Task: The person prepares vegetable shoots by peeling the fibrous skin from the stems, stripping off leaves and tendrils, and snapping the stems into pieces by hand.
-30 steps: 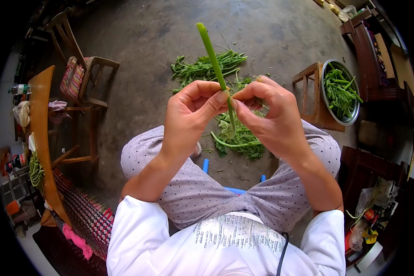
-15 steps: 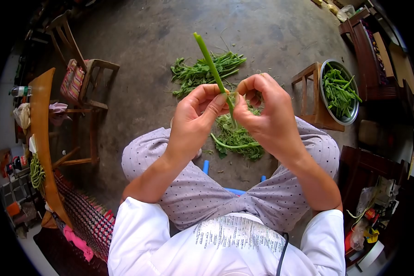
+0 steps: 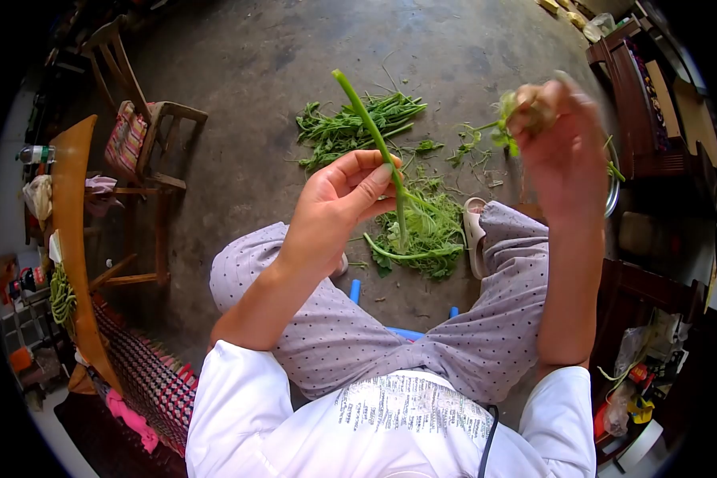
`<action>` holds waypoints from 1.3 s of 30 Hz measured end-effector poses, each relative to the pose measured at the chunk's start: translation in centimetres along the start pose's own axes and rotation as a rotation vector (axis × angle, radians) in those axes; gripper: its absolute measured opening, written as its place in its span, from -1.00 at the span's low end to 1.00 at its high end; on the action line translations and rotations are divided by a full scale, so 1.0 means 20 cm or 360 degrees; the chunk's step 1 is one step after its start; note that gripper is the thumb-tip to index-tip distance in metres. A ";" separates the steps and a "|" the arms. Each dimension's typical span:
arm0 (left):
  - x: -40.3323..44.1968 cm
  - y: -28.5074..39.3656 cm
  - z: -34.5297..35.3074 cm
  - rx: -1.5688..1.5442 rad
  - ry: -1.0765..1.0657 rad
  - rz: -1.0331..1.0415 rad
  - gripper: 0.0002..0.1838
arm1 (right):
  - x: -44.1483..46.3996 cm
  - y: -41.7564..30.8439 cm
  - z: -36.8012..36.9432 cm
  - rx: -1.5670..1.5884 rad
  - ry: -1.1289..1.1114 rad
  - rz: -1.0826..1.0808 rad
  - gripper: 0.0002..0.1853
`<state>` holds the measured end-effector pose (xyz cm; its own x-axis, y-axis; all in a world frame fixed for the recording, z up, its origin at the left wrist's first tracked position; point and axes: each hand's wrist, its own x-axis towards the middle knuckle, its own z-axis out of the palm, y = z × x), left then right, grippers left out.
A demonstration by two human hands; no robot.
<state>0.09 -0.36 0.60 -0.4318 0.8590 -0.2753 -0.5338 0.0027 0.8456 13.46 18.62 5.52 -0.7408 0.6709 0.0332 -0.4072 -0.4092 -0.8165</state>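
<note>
My left hand (image 3: 344, 190) pinches a long green vine stem (image 3: 365, 118) between thumb and fingers. The stem leans up and to the left, with pale leafy growth (image 3: 419, 209) hanging at its lower end. Raised at the right, my right hand (image 3: 562, 131) is smeared by motion, its fingers closed around a leafy green sprig (image 3: 503, 121). Below the hands, a heap of tendrils and leaves (image 3: 426, 251) lies on the floor between my feet. Farther out is a pile of uncut-looking leafy stems (image 3: 358, 123).
A metal basin (image 3: 613, 187) at the right is mostly hidden behind my right hand and forearm. On the left stand a wooden chair (image 3: 153, 131) and a wooden table (image 3: 73, 207). Blue stool legs (image 3: 355, 289) show between my knees; loose scraps dot the concrete floor (image 3: 247, 95).
My right hand has left the stem and swung up and to the right, carrying the leafy sprig and covering most of the basin. My left hand still holds the stem, nearly in place.
</note>
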 end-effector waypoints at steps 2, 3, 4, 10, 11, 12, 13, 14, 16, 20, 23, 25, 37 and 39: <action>0.00 0.00 0.00 0.0009 0.0004 0.0034 -0.77 | -0.03 0.09 0.00 -0.0623 -0.0151 0.0100 -0.83; 0.00 0.00 0.00 0.0017 0.0006 0.0065 -0.77 | -0.06 0.12 0.02 -0.0893 -0.0253 0.0113 -0.84; 0.00 0.00 0.00 0.0017 0.0008 0.0063 -0.77 | -0.09 0.13 0.07 -0.0977 -0.0309 0.0201 -0.86; 0.00 -0.02 0.02 0.0124 0.0093 0.0308 -0.78 | -0.15 0.27 0.15 -0.1518 -0.0285 -0.0137 -0.90; 0.00 -0.02 0.03 0.0152 0.0120 0.0354 -0.78 | -0.16 0.27 0.15 -0.1518 -0.0284 -0.0137 -0.90; 0.00 -0.02 0.03 0.0181 0.0147 0.0400 -0.78 | -0.16 0.27 0.16 -0.1549 -0.0280 -0.0130 -0.90; 0.01 -0.02 0.03 0.0181 0.0147 0.0400 -0.78 | -0.16 0.26 0.16 -0.1580 -0.0275 -0.0125 -0.89; 0.01 -0.02 0.03 0.0233 0.0160 0.0433 -0.78 | -0.16 0.26 0.16 -0.1580 -0.0274 -0.0124 -0.89; 0.01 -0.02 0.03 0.0286 0.0174 0.0466 -0.78 | -0.15 0.26 0.17 -0.1601 -0.0290 -0.0184 -0.89; 0.01 -0.04 0.03 0.0323 0.0219 0.0521 -0.77 | -0.16 0.26 0.19 -0.1626 -0.0274 -0.0201 -0.89; 0.02 -0.05 0.03 0.0355 0.0246 0.0568 -0.76 | -0.16 0.26 0.21 -0.1640 -0.0257 -0.0159 -0.89; 0.02 -0.05 0.04 0.0379 0.0255 0.0584 -0.75 | -0.16 0.26 0.21 -0.1669 -0.0238 -0.0138 -0.91; 0.02 -0.05 0.05 0.0464 0.0263 0.0575 -0.76 | -0.15 0.31 0.21 -0.1715 -0.0125 -0.0215 -0.87; 0.02 -0.05 0.05 0.0466 0.0268 0.0586 -0.75 | -0.15 0.31 0.21 -0.1692 -0.0107 -0.0186 -0.87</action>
<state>1.23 0.51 0.05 -0.6775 0.7354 0.0159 -0.1076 -0.1205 0.9869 10.95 11.39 2.74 -0.7686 0.6222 0.1490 0.1724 0.4257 -0.8883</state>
